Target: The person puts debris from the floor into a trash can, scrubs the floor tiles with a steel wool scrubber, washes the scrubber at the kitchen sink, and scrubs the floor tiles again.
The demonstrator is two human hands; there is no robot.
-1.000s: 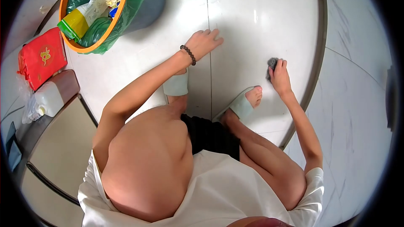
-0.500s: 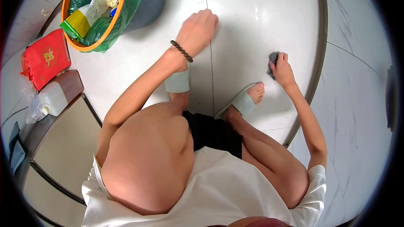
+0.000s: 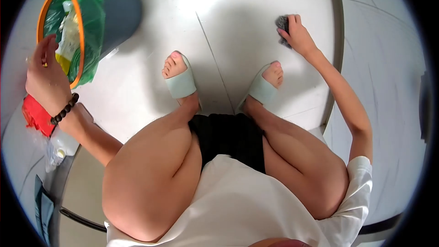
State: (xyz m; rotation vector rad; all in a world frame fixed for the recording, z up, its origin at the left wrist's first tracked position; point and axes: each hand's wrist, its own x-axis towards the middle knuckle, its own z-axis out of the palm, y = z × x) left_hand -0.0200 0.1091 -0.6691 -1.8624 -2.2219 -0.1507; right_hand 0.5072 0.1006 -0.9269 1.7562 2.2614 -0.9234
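My right hand (image 3: pixel 299 36) is closed around a dark grey steel wool scrubber (image 3: pixel 282 24), which touches or hovers just above the white floor tiles. At the left, my left hand (image 3: pixel 48 80), with a dark bead bracelet (image 3: pixel 65 109) on the wrist, is at the near side of the trash bin (image 3: pixel 121 16). Its fingers are curled together in front of the bin's orange rim (image 3: pixel 80 27); whatever they hold, if anything, is hidden. A green bag (image 3: pixel 93 7) lines the bin, with a yellow-and-white wrapper (image 3: pixel 68 45) and other waste inside.
Below my left wrist are a red bag (image 3: pixel 37 114) and a white plastic jug (image 3: pixel 64 142) beside a low cabinet (image 3: pixel 84 187). My slippered feet (image 3: pixel 180 82) stand on the tiles. A dark strip (image 3: pixel 337 41) edges the floor along the right marbled wall (image 3: pixel 379 77).
My left hand has swung left from above the middle of the floor to the bin. My right hand keeps the scrubber. The view has shifted, and both feet now show fully.
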